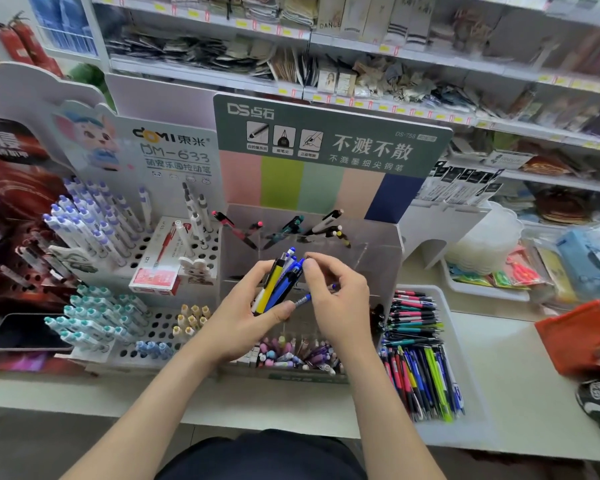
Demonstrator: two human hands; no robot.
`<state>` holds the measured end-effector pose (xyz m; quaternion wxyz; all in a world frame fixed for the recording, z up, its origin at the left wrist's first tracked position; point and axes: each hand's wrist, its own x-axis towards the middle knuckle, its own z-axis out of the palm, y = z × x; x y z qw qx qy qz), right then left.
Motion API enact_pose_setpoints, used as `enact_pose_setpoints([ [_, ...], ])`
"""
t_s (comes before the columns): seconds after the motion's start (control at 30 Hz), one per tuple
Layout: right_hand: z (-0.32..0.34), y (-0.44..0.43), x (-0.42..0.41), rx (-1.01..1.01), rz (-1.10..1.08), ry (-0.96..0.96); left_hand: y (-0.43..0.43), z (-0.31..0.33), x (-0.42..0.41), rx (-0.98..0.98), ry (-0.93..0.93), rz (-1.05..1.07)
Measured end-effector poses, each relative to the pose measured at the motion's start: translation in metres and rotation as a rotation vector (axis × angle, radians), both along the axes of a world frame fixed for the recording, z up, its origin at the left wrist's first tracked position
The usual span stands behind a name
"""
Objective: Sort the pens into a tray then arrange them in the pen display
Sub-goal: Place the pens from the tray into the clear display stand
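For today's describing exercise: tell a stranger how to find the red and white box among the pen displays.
Start at the white holed pen stand left of the green-headed display. Between its upper and lower tiers lies the red and white box, a red pen pictured on its lid. It alone lies flat there; the pens around it stand upright in holes.

Colours around the grey-green headed card pen display (329, 133)

Its backboard carries vertical stripes: pink, lime, mint, peach, navy. In front of it, a bundle of blue pens with one yellow-and-black pen (280, 284). To its right, a white plastic tray (463, 348) of pink, teal, blue, black and lime pens. To its left, white pens with lilac caps (90, 220).
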<state>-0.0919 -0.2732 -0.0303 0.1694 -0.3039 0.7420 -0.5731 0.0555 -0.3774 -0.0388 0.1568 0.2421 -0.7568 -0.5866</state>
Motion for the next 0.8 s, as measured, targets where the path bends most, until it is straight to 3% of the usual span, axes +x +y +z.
enact_pose_setpoints([
  [0.13,0.004,-0.002,-0.006,0.010,0.000,-0.222,0.000,0.006,0.000,0.044,0.005,-0.024],
  [0.47,0.011,-0.012,0.002,-0.240,-0.249,-0.257,-0.007,0.014,0.006,0.045,0.022,0.030],
  [0.6,0.017,-0.015,-0.005,-0.388,-0.445,-0.153,-0.018,0.009,0.021,-0.040,0.014,0.158],
  [0.8,0.002,-0.041,0.024,-0.313,-0.204,0.012,-0.031,0.005,0.036,-0.024,0.033,0.282],
])
